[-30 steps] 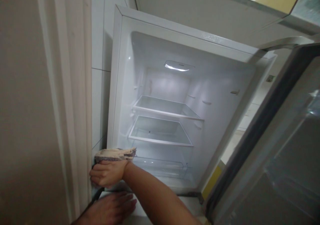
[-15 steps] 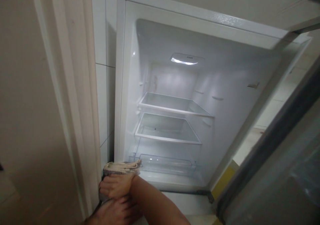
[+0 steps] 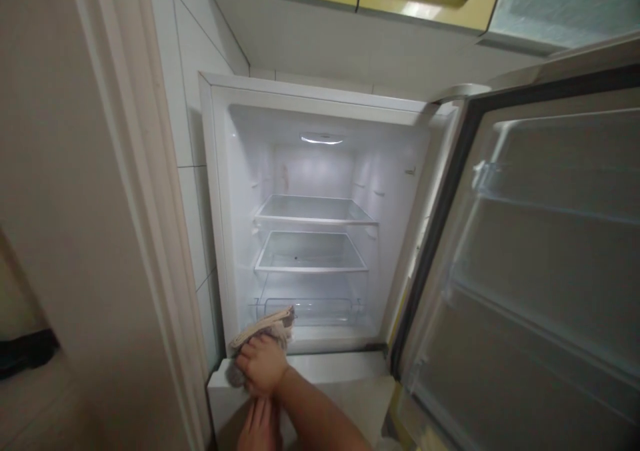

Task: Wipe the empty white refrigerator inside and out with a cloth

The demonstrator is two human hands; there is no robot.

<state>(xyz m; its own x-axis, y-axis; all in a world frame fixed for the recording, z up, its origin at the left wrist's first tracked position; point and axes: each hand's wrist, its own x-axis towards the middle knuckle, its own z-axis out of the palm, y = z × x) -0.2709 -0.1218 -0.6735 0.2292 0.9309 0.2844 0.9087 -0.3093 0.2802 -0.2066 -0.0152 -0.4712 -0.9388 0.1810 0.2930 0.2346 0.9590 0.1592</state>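
My right hand [image 3: 263, 364] reaches in from the lower right and is closed on a folded, beige-and-grey cloth [image 3: 270, 324]. The cloth is bunched under its fingers at the lower left front of an open fridge [image 3: 320, 334], above the white surface [image 3: 340, 369] below the compartment. At the bottom edge, my left hand [image 3: 259, 427] shows only partly, its fingers stretched upward against the underside of my right wrist. Nothing shows in the left hand, though its palm is out of sight.
Two glass shelves [image 3: 315, 221] and a clear drawer front [image 3: 310, 307] sit inside the lit fridge. Its door [image 3: 540, 257], with clear racks, stands swung out on the right. A door frame [image 3: 145, 237] runs along the left. Yellow cabinets [image 3: 425, 11] hang above.
The view has tilted up and pulled back, showing more of the fridge door and the cabinets. My right hand and the cloth have moved from the fridge's left edge rightward along its front.
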